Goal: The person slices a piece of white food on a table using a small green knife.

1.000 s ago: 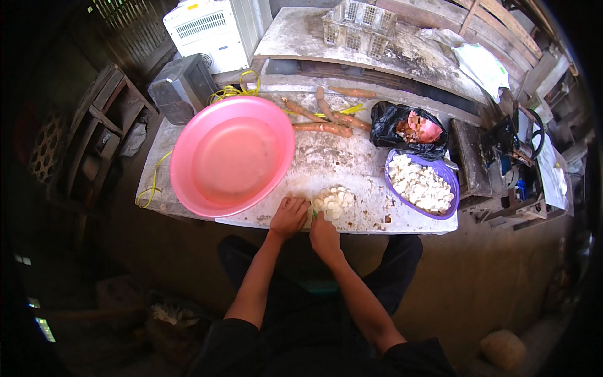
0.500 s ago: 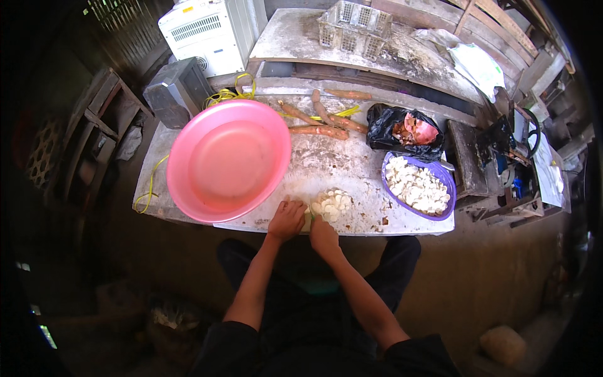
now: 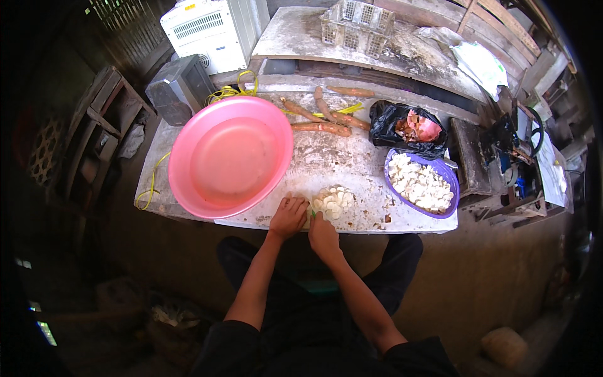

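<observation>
My left hand [image 3: 289,217] is closed at the table's near edge, fingers curled over a pale peeled cassava piece [image 3: 307,221] that it mostly covers. Right beside it, my right hand [image 3: 324,239] grips a knife [image 3: 313,214]; only a bit of its green handle shows, and the blade cannot be made out. A small heap of thin white cassava slices [image 3: 333,202] lies just beyond my hands. More slices fill a purple basket [image 3: 389,179] to the right. Several brown unpeeled cassava roots [image 3: 321,129] lie toward the back of the table.
A large pink basin [image 3: 182,188] takes up the table's left side. Behind the basket sits a black plastic bag [image 3: 380,131] with peelings. Yellow strapping [image 3: 233,92], a grey box-shaped appliance [image 3: 179,91] and a plastic crate [image 3: 355,28] stand farther back.
The whole view has shifted slightly. Both hands stay together by the slices, with the right hand on the knife; the heap looks much the same.
</observation>
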`<state>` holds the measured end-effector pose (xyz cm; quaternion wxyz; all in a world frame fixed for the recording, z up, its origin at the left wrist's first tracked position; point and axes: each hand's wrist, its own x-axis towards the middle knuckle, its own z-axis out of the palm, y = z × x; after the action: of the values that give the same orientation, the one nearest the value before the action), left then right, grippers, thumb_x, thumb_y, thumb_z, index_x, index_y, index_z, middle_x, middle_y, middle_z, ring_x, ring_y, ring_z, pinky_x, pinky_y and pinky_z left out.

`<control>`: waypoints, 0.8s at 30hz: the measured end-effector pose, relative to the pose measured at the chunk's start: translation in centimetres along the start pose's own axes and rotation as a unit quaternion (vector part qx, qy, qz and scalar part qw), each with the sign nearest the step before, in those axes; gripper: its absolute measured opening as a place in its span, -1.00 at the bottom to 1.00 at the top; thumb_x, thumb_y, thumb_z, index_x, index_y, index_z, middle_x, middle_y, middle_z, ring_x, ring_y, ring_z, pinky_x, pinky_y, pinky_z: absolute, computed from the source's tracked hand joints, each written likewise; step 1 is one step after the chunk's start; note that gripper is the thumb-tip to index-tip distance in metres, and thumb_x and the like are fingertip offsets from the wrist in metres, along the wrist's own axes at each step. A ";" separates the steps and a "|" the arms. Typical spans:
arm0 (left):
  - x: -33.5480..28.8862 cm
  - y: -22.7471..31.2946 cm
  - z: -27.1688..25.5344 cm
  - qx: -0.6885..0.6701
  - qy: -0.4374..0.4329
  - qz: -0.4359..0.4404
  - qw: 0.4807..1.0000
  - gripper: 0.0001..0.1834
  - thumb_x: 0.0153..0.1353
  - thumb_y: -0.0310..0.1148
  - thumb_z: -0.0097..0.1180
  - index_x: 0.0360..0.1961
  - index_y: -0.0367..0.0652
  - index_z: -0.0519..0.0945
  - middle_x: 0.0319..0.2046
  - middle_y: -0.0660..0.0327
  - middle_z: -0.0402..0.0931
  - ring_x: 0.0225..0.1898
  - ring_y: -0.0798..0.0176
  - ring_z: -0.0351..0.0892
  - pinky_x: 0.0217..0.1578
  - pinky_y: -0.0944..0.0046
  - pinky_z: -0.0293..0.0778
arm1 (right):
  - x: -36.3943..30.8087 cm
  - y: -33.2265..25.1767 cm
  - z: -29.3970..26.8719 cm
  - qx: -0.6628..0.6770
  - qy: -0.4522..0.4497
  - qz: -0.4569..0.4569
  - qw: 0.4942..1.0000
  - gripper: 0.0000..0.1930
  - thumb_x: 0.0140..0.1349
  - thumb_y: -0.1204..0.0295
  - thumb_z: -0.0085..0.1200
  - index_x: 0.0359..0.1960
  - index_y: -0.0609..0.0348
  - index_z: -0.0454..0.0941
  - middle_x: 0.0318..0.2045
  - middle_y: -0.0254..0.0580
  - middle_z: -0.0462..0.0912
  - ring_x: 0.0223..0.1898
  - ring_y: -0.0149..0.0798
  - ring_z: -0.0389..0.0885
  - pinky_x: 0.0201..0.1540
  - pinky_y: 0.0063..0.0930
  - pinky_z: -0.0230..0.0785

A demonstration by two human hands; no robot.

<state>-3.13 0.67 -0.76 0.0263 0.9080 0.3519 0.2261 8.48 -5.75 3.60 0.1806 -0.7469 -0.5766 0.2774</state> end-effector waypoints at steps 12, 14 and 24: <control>-0.3 0.1 -0.1 -0.010 -0.010 -0.011 1.000 -0.71 0.01 -0.34 -0.10 -0.23 -0.25 0.39 -0.23 0.11 0.36 -0.14 0.15 0.31 -0.03 0.13 0.15 | 0.5 1.4 1.2 -0.042 -0.033 0.025 0.998 -0.73 0.21 0.27 -0.34 -0.36 0.25 0.27 -0.53 0.20 0.49 -0.41 0.18 0.49 -0.34 -0.01 0.32; -0.4 0.0 0.2 0.002 0.003 -0.009 1.000 -0.70 0.01 -0.33 -0.10 -0.23 -0.24 0.39 -0.24 0.11 0.36 -0.14 0.15 0.32 -0.03 0.13 0.15 | 0.8 1.3 0.9 -0.039 -0.027 0.003 0.999 -0.72 0.21 0.26 -0.34 -0.36 0.26 0.28 -0.52 0.21 0.49 -0.39 0.19 0.48 -0.33 0.00 0.31; -0.2 -0.2 0.2 -0.018 0.013 -0.006 1.000 -0.68 -0.01 -0.35 -0.07 -0.20 -0.24 0.38 -0.23 0.10 0.36 -0.15 0.14 0.31 -0.02 0.12 0.15 | -0.1 1.0 -0.3 0.045 -0.009 0.027 0.999 -0.66 0.22 0.22 -0.39 -0.41 0.24 0.33 -0.56 0.27 0.47 -0.45 0.26 0.44 -0.38 0.03 0.28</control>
<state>-3.26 0.72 -1.03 0.0395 0.9020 0.3537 0.2444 9.39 -6.11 3.30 0.2013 -0.7508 -0.5444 0.3151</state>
